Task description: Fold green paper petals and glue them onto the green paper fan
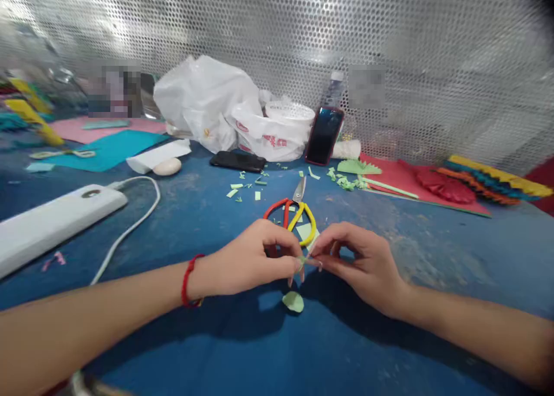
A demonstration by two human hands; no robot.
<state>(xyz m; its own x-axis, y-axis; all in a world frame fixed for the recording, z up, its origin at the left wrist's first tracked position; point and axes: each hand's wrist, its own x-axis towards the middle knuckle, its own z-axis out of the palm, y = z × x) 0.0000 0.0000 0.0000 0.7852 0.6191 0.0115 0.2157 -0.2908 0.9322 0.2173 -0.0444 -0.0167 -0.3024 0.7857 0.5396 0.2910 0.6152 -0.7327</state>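
Observation:
My left hand [255,254], with a red cord at its wrist, pinches a small piece of light green paper [302,261]. From the other side my right hand [359,263] is closed at the same piece, thumb and forefinger together; the fingers cover most of it. Just below them on the blue table lies a rounded light green paper piece [293,302]. Beyond my hands rest scissors [298,202] with one red and one yellow handle, blades pointing away. A pale green paper scrap [305,232] lies partly under the yellow handle.
Green paper clippings [258,195] are scattered past the scissors. A black phone [238,160] lies flat, and another phone [324,135] leans upright near white plastic bags [208,101]. Red paper [389,176] with folded paper is at right; a white power strip [60,217] is at left.

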